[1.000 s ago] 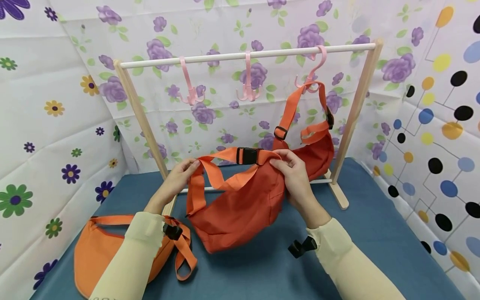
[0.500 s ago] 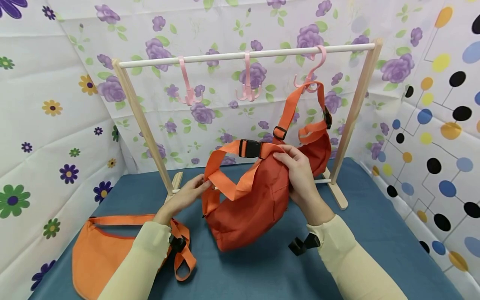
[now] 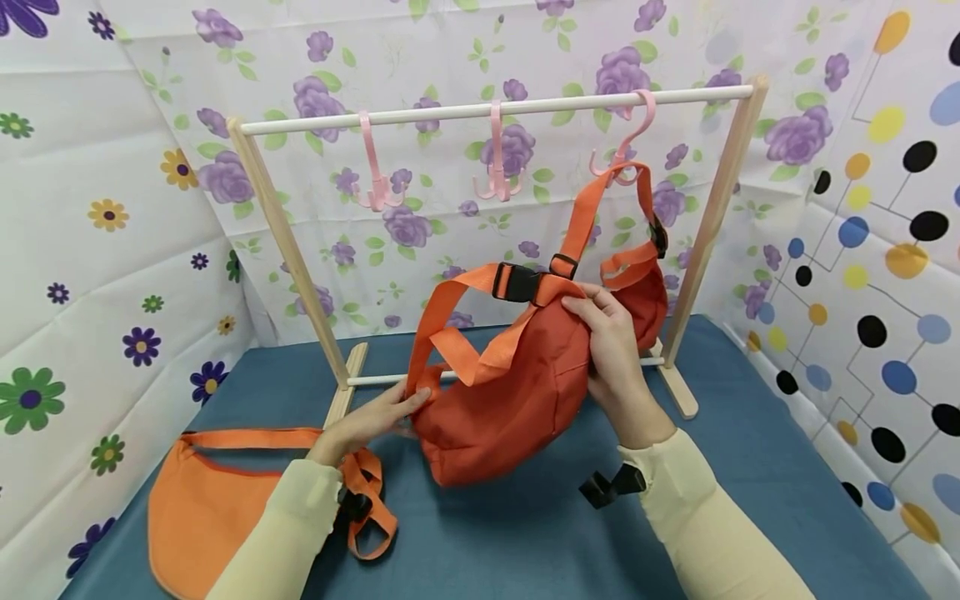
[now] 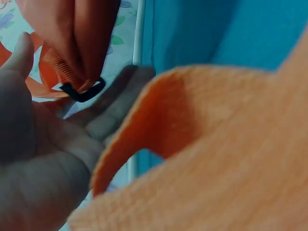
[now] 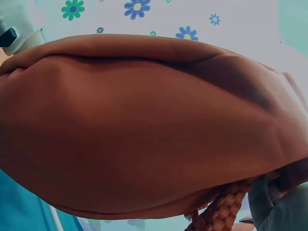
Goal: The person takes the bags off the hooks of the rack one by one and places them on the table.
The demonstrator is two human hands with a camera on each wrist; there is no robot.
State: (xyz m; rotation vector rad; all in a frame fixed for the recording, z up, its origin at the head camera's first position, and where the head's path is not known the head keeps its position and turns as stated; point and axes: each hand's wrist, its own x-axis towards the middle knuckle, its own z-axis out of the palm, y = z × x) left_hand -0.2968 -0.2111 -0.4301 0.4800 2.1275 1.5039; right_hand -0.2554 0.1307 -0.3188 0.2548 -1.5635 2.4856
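Above the blue table a red-orange waist bag is held up, its orange strap looped and its black buckle at the top. My right hand pinches the bag's upper right end, thumb in front. At the lower left end, my left hand reaches around the strap's base. In the left wrist view that hand's fingers are straight and spread from the thumb, by a small black ring. The bag body fills most of the right wrist view, a braided cord below it.
A wooden rack with a white rail stands behind, carrying pink hooks. A second red-orange bag hangs from the rightmost hook. An orange bag with its strap lies on the blue table at left.
The held bag has shifted right and its buckle has risen. My left hand has moved from the raised strap down to the bag's left end; my right hand has moved slightly right and up.
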